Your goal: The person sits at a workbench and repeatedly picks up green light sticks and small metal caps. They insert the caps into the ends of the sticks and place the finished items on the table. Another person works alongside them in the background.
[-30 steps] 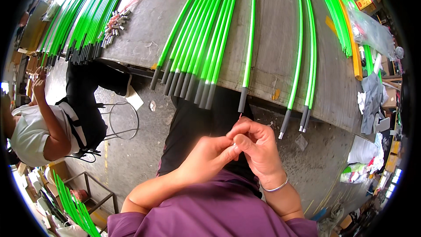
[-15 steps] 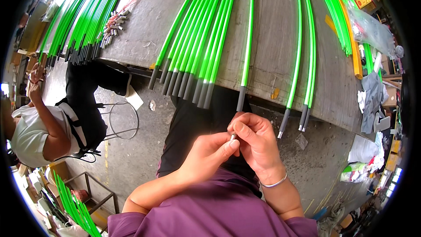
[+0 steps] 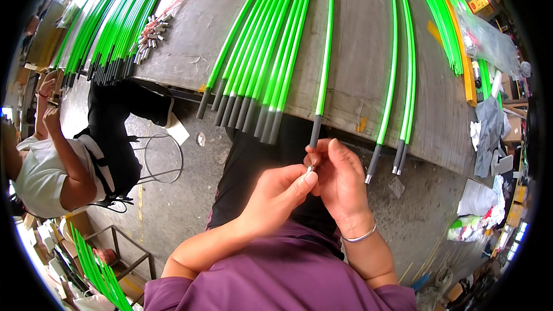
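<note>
A single green rod with a dark grey end sleeve sticks out over the table's near edge towards me. The fingers of my right hand are closed around the tip of that sleeve, with the thumb lifted. Between thumb and forefinger my left hand pinches a small silver metal ferrule, just below the rod's tip. My fingers partly hide both the tip and the ferrule. To the right lie a green rod with a silver tip and two more rods. Several sleeved rods fan out at the left.
Loose ferrules on red string lie on the grey table beside a rod bundle. Another bundle is at the far right. At the left a co-worker sits near a round metal stool frame.
Both hands have shifted slightly up, nearer the rod's tip. My right thumb has lifted off the left fingers, and the ferrule in my left hand has come closer to the sleeve.
</note>
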`<state>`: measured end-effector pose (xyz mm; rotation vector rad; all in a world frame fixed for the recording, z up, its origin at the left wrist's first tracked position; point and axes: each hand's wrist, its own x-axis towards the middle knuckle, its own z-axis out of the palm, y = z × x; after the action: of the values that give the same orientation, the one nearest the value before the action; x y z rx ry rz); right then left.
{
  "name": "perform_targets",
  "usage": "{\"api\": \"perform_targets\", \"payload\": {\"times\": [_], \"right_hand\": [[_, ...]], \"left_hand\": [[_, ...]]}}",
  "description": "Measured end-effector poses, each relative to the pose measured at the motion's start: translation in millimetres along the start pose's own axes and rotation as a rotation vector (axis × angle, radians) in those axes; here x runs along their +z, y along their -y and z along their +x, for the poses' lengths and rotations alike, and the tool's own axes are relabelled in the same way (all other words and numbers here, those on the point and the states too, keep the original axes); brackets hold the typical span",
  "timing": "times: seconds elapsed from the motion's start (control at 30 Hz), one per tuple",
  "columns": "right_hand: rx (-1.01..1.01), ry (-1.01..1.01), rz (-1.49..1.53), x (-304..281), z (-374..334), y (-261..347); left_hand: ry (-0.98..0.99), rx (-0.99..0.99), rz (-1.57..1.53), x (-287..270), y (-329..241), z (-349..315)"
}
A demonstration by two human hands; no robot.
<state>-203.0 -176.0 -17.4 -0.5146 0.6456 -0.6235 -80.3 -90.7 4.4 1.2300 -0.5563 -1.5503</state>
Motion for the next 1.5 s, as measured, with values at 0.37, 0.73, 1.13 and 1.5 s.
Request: {"api": "perform_targets", "payload": {"times": [0.37,0.73,1.13,1.5], "right_hand": [[0.092,0.156,0.066,5.1,28.8,-3.6],[0.092,0.196,0.083,6.7,19.3,-8.4],[-0.008,0.176,0.072,12.0,4.2,-18.3],[-0.173,0.036,0.212,3.3,-5.4,-22.1]], "left_hand": [[-0.047,0.039,-0.047,-2.2,-2.4,3.5],[-0.148,0.117,-0.015,-1.0,0.7,-4.7],[-0.196,0.139,-0.131,11.0,4.7,-18.3],[-0.005,0.368,0.419,-0.8,1.8,-13.8]]}}
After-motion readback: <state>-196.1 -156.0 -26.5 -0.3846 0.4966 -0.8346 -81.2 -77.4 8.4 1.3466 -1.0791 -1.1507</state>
